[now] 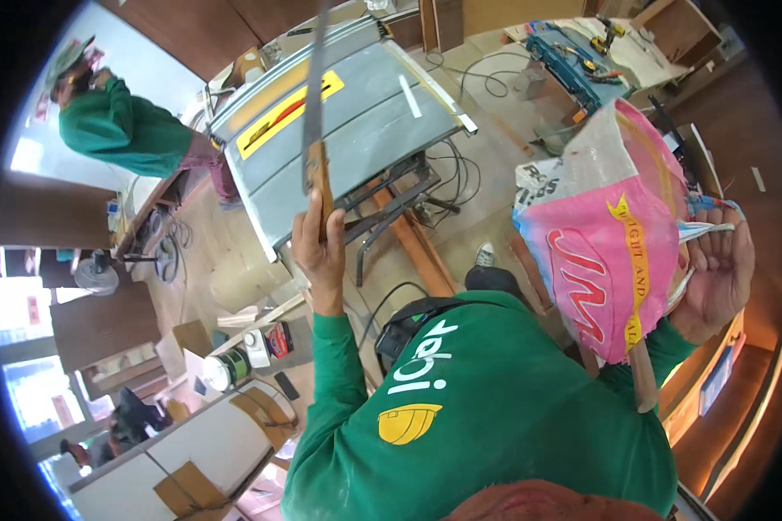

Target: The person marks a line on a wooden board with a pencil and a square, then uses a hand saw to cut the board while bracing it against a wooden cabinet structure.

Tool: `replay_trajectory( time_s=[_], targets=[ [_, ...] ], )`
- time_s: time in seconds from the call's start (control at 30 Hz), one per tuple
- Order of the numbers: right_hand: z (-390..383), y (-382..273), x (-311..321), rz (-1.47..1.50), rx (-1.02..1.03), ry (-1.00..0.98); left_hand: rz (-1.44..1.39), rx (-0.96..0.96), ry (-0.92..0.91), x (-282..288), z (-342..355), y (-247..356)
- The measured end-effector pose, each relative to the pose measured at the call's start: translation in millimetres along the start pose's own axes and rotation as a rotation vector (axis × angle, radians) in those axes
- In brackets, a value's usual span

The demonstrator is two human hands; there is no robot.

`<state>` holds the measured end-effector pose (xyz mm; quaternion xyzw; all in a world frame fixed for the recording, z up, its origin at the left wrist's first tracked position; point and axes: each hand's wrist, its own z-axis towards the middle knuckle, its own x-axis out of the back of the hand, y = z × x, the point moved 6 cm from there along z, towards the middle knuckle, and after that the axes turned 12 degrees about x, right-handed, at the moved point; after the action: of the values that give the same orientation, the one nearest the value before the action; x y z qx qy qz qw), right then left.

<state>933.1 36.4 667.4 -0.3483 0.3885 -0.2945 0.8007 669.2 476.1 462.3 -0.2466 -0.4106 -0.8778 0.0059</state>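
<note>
**Saw Raised in One Hand, Sack in the Other**

The person's left hand [320,247] is lifted in front of the body with its fingers wrapped tight around the wooden handle of a handsaw [314,104]. The long blade stands nearly upright, running toward the top of the view, likely so that its toothed edge stays away from the body and the green sleeve. The grip sits low on the handle, which lets the blade balance above the fist.

The right hand [719,273] is raised at the right side, its fingers curled loosely around the gathered mouth of a pink and white woven sack [613,243]. The sack hangs down from that grip against the right arm, and it bulges as though something weighs inside. A wooden stick [642,378] pokes out below its lower edge; what it belongs to cannot be told.

Beyond the saw stands a grey table saw [356,122] on a metal frame, with cables trailing across the floor beneath it.

By count: one handsaw, one sack and one table saw. One other person in a green top [117,130] stands at the far left, well apart.
</note>
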Motion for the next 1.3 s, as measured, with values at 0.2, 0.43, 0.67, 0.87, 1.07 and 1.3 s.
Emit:
replay_trajectory(
  time_s=[0.2, 0.43, 0.67, 0.87, 1.07, 1.3],
  targets=[
    [72.3, 1.2, 60.4, -0.095, -0.033, -0.005, 0.102, 0.262, 0.189, -52.6, -43.9, 23.7],
    [150.7, 42.1, 98.4, -0.137, -0.05, -0.021, 0.295, 0.592, 0.324, -65.2, -51.7, 44.7],
    [206.1, 95.3, 111.3, -0.146, -0.091, 0.081, 0.304, 0.631, 0.406, -86.6, -37.3, 14.0],
    [234.8, 125.3, 102.5, -0.014, -0.06, 0.033, 0.213, 0.667, 0.39, -88.6, -19.8, 0.5],
    [271.2, 149.4, 87.2, -0.136, -0.028, 0.143, 0.126, 0.711, 0.438, -93.8, -1.6, -43.1],
    [305.8, 210.5, 75.9, -0.438, -0.167, 0.085, 0.039, 0.688, 0.597, -74.3, 1.2, -62.1]
  ],
)
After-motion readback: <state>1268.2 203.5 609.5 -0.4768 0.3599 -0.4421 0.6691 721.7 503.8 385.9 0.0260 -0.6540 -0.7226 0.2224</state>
